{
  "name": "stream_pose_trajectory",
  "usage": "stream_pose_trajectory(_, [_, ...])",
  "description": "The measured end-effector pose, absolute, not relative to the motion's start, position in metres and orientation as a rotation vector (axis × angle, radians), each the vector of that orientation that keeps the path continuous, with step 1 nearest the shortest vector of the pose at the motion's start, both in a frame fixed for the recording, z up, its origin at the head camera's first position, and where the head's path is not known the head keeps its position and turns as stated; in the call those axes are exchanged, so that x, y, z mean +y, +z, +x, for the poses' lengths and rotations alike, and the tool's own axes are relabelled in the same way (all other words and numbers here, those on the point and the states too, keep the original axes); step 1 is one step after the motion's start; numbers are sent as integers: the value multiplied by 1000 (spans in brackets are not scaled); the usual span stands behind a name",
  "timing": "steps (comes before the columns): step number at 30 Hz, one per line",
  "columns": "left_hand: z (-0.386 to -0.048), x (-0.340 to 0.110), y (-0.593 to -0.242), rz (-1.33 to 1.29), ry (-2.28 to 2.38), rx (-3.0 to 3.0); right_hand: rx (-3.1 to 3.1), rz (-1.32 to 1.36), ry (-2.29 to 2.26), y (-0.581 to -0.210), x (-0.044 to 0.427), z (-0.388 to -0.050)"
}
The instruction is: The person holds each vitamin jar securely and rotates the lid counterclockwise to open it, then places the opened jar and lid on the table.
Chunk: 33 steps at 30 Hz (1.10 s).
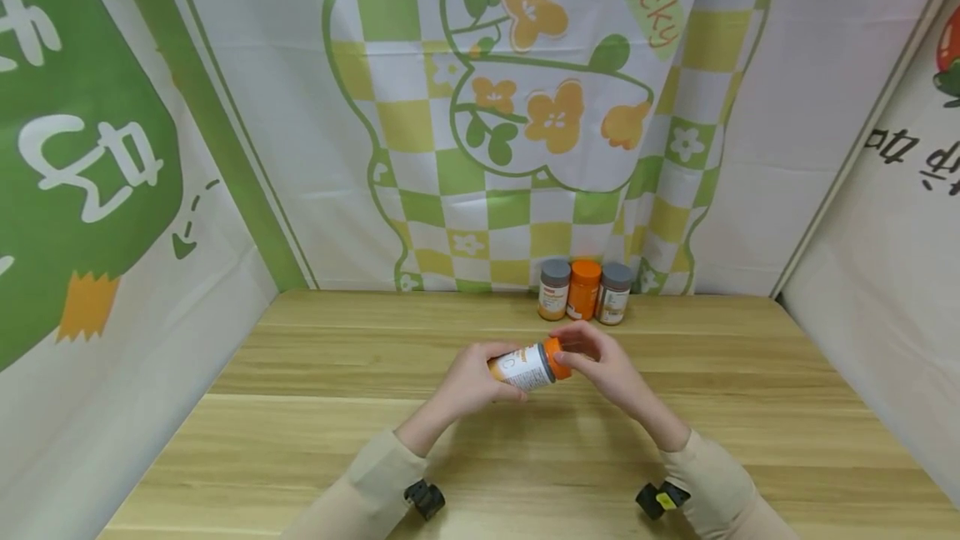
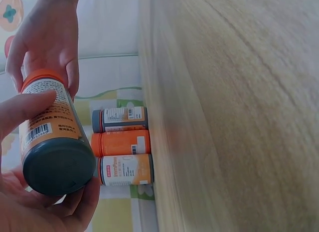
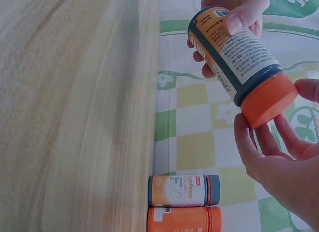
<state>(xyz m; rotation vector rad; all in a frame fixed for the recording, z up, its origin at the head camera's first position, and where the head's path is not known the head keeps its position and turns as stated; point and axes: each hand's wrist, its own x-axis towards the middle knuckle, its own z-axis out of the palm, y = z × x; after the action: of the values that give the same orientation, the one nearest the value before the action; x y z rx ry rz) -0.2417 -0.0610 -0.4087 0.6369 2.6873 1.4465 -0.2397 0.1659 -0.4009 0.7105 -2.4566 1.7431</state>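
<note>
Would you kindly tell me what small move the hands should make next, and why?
I would suggest gently twisting the cap with the right hand, while the left hand steadies the bottle: the right hand pinches the cap, and the left hand grips the bottle's body, so a turn looks feasible. Which way to turn, the pictures do not settle.

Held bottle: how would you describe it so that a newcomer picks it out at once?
Above the wooden table, the left hand grips a tilted bottle, the right hand holding its orange cap. Unlike the three standing bottles behind, it alone pairs an orange cap with a dark body.
</note>
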Motion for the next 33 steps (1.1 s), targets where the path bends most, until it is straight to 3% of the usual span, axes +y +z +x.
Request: stream_pose_trajectory(33, [-246, -65, -413, 610, 1574, 2435, -2216, 1068, 1929, -406, 171, -241])
